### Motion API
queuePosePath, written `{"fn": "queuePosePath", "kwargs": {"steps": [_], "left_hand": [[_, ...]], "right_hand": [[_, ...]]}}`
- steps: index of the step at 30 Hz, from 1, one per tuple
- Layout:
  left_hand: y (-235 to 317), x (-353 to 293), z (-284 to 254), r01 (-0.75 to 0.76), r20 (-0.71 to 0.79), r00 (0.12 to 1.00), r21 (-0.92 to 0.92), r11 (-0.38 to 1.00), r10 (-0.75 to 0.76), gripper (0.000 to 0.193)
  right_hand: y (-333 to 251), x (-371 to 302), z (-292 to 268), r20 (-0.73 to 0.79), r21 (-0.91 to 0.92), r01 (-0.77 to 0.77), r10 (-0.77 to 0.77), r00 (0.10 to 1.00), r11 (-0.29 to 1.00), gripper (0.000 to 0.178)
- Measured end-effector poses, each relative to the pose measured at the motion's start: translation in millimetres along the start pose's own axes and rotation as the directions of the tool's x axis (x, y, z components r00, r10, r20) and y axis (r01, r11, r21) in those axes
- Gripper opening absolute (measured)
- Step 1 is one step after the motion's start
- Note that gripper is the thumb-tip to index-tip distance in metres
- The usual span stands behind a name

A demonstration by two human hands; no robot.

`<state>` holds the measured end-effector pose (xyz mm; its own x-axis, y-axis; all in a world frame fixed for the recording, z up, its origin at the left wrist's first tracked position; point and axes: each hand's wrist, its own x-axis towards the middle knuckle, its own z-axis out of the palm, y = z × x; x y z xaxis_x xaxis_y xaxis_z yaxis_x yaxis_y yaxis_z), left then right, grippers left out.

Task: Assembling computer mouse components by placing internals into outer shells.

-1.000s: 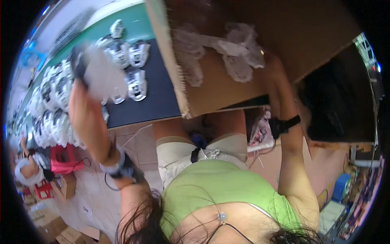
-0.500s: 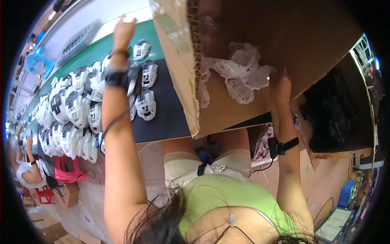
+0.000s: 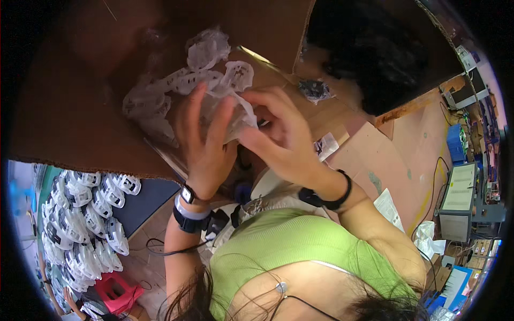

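Both my hands are at the mouth of a large brown cardboard box (image 3: 69,80). Between them is a translucent white plastic piece (image 3: 242,111), thin and crumpled-looking. My right hand (image 3: 281,142) has its thumb and fingers curled around the piece's right side. My left hand (image 3: 206,152) lies against its left side, fingers stretched out and apart; its thumb is mostly hidden. More translucent white pieces (image 3: 209,49) lie inside the box, some behind my fingers. What they are exactly cannot be made out.
Many white and black plastic shells (image 3: 75,224) are stacked on the table at left, beside a black mat (image 3: 144,200). A pink-red stool (image 3: 119,293) stands below. A second box (image 3: 412,101) with dark contents is at right. A grey machine (image 3: 458,200) stands farther right.
My view has turned to the right. My left hand has come from over the table into the box, and my right hand has moved inward to meet it at the white pieces.
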<state>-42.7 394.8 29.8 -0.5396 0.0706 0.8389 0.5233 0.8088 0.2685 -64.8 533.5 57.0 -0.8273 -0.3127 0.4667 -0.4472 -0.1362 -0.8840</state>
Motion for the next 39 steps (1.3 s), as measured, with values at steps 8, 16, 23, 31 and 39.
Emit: {"fn": "queuePosePath", "kwargs": {"steps": [8,16,23,31,39], "left_hand": [[22,0,-13,0.644,0.314,0.695,-0.672,0.366,-0.647,0.054],[23,-10,-37,0.615,0.371,0.629,-0.775,0.145,-0.683,0.058],[5,-7,-19,0.673,0.428,0.683,-0.683,0.284,-0.592,0.058],[13,-17,-25,0.603,0.414,0.698,-0.78,0.167,-0.584,0.058],[4,-36,-38,0.631,0.337,0.73,-0.665,0.398,-0.594,0.059]], "right_hand": [[109,63,-247,-0.105,-0.984,-0.084,-0.125,0.987,0.159,0.026],[113,55,-256,-0.121,-0.959,-0.122,0.018,0.992,0.254,0.041],[-27,34,-122,0.154,-0.232,-0.125,0.163,0.975,0.965,0.029],[-26,64,-21,0.509,-0.096,-0.045,0.088,0.856,0.994,0.033],[-24,61,-6,0.712,-0.308,0.379,-0.053,0.7,0.873,0.032]]}}
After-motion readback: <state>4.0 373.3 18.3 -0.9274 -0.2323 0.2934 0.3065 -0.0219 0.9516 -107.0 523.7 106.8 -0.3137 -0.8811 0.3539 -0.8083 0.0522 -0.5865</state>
